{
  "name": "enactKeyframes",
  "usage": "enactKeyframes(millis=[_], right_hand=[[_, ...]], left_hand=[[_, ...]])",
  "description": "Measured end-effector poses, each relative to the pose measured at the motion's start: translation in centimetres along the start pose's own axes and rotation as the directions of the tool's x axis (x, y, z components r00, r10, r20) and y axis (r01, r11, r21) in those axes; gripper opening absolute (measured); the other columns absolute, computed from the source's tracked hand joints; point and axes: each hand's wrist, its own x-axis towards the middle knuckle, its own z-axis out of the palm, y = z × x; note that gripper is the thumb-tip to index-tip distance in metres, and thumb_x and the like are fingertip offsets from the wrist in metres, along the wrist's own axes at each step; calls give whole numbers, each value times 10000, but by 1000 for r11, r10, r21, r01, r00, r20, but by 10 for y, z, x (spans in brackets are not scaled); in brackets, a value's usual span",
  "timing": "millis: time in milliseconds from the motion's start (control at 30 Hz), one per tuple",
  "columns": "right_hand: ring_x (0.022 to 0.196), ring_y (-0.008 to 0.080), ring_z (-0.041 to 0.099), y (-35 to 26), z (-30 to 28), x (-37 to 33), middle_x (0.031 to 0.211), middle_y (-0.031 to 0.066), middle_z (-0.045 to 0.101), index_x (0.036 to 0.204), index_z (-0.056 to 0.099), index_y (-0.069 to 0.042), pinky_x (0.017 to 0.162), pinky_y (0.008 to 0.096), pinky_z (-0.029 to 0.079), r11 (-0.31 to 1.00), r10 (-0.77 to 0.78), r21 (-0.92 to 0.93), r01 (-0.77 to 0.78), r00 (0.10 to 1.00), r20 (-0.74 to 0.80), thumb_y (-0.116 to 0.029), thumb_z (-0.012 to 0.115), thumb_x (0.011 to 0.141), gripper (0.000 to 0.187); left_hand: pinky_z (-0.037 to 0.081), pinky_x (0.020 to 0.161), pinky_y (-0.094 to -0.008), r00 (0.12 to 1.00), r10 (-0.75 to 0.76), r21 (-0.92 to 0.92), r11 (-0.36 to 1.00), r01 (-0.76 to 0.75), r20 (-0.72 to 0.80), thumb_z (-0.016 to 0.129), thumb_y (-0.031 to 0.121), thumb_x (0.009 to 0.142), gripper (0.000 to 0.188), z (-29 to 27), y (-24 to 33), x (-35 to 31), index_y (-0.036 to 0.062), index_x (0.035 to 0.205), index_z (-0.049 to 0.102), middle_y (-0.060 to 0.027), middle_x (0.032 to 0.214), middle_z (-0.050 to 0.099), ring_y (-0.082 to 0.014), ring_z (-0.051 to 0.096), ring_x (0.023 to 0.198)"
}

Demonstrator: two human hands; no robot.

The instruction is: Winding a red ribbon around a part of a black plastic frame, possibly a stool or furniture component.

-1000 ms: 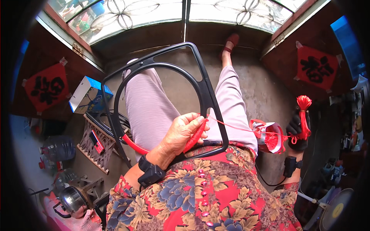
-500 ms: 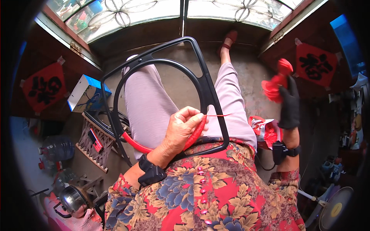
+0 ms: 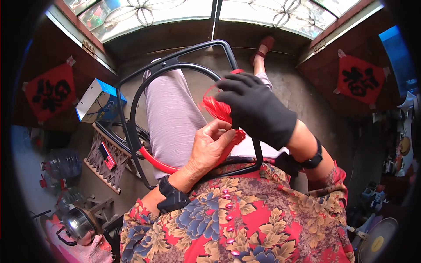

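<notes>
1. Sitting person seen from above, black metal frame (image 3: 131, 114) resting across the lap, its curved bars looping over the pale trouser legs.
2. Left hand (image 3: 209, 149), bare, closes on the frame's near bar; thumb and fingers pinch a red cord (image 3: 160, 163) that is wound along the bar. A black wrist strap sits on that forearm.
3. Right hand (image 3: 256, 107), in a black glove, comes over the frame from the right, just above the left hand. Its fingers curl over a bundle of red cord (image 3: 215, 107); the bundle fans out to the left of the glove. The grip looks closed, though the palm side is hidden.
4. The two hands are close together, nearly touching, both on the red cord at the frame's right side.
5. Red wrapping covers the lower left stretch of the near bar; the rest of the frame shows bare black.
6. Floral red shirt (image 3: 245, 219) fills the lower middle of the view.
7. Floor on the left: a blue and white box (image 3: 98, 103), a woven brown panel (image 3: 105, 162), a clear water bottle (image 3: 59, 168) and a metal kettle (image 3: 76, 223).
8. Red square paper signs (image 3: 50, 92) hang on the wall at left and right.
9. A fan (image 3: 377, 243) stands at lower right.
</notes>
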Motion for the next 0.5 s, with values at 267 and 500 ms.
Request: enactKeyframes(millis=[267, 500], right_hand=[[1193, 293, 488, -41, -16, -63, 1194, 91, 556, 1089, 582, -121, 1000, 475, 356, 988, 147, 1, -152, 958, 247, -96, 669, 690, 409], [1058, 271, 583, -66, -31, -87, 1095, 132, 611, 1127, 516, -11, 934, 404, 442, 31, 763, 878, -477, 579, 288, -141, 596, 845, 320]], left_hand=[[486, 800, -213, 952, -121, -527, 809, 260, 283, 501, 165, 956, 150, 3, 12, 1, 28, 1014, 519, -44, 912, 600, -99, 590, 890], [539, 559, -211, 918, -232, -553, 741, 381, 321, 519, 245, 956, 233, 2, 10, 2, 32, 1038, 568, -30, 859, 617, -66, 590, 685]])
